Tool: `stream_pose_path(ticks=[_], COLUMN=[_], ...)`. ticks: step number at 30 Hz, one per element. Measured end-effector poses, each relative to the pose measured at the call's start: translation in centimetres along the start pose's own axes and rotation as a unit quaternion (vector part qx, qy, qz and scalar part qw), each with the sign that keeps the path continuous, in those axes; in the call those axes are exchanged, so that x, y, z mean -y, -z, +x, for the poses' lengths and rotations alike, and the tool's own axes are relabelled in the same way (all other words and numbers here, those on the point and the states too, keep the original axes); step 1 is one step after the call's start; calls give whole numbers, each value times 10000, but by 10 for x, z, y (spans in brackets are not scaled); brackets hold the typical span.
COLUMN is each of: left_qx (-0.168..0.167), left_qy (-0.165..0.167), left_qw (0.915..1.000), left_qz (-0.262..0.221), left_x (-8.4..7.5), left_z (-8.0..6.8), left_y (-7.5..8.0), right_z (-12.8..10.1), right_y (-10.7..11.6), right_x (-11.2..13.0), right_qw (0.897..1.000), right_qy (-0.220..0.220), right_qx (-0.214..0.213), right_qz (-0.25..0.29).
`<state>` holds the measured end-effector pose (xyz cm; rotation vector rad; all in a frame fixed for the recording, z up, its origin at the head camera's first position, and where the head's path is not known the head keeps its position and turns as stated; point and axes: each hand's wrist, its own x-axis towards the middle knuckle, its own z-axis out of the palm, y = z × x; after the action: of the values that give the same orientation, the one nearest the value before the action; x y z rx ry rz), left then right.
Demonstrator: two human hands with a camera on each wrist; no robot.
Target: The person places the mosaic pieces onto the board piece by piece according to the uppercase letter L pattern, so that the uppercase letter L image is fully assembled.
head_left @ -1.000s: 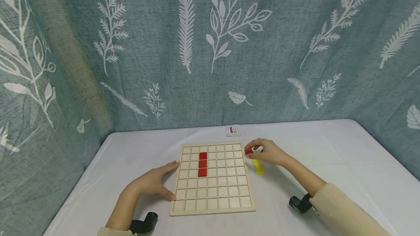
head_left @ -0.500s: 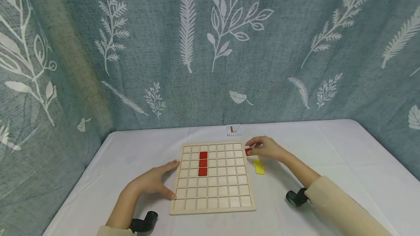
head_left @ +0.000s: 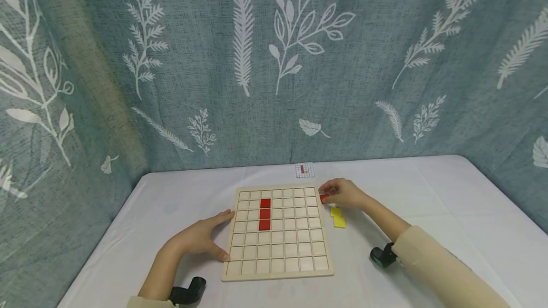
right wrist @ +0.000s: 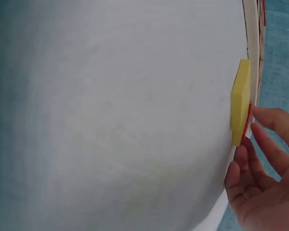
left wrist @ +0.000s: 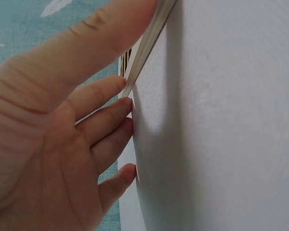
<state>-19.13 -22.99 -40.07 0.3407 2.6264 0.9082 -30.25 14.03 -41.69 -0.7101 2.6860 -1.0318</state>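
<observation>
A pale wooden grid board (head_left: pixel 277 252) lies on the white table, with three red square tiles (head_left: pixel 265 214) in one column of its cells. My left hand (head_left: pixel 194 237) rests along the board's left edge, thumb and fingers spread. Beside the board's upper right edge, my right hand (head_left: pixel 346 194) pinches a red tile (head_left: pixel 324 197) between thumb and fingers, close over the cloth. Just nearer to me lie two yellow tiles (head_left: pixel 339 222), slightly offset from each other. In the right wrist view, a yellow tile (right wrist: pixel 241 101) partly hides the red one (right wrist: pixel 247 122).
A small card (head_left: pixel 305 170) printed with a grid and red and yellow squares lies behind the board. A green-blue leaf-patterned curtain (head_left: pixel 257 122) hangs behind the table (head_left: pixel 419 189). Black wrist-worn devices (head_left: pixel 188 291) sit under both forearms.
My right hand and forearm have shifted slightly left, and the red tile has gone from tilted to flatter beside the board. My left hand and the tiles on the board stay put.
</observation>
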Motion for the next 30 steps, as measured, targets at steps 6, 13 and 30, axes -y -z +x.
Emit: stream_pose_path(ticks=[6, 13, 30], left_qx=[-1, 3, 5], left_qy=[13, 16, 6], left_qw=[10000, 10000, 10000], left_qz=[-25, -27, -71], left_x=[0, -1, 2], left_z=[2, 1, 3], left_y=[-1, 0, 0], right_z=[0, -3, -14], right_y=[0, 2, 11], right_x=[0, -2, -14], right_qw=[10000, 9997, 9997], right_qy=[-88, 12, 189], right_qx=[-15, -80, -26], right_qz=[-12, -231, -157])
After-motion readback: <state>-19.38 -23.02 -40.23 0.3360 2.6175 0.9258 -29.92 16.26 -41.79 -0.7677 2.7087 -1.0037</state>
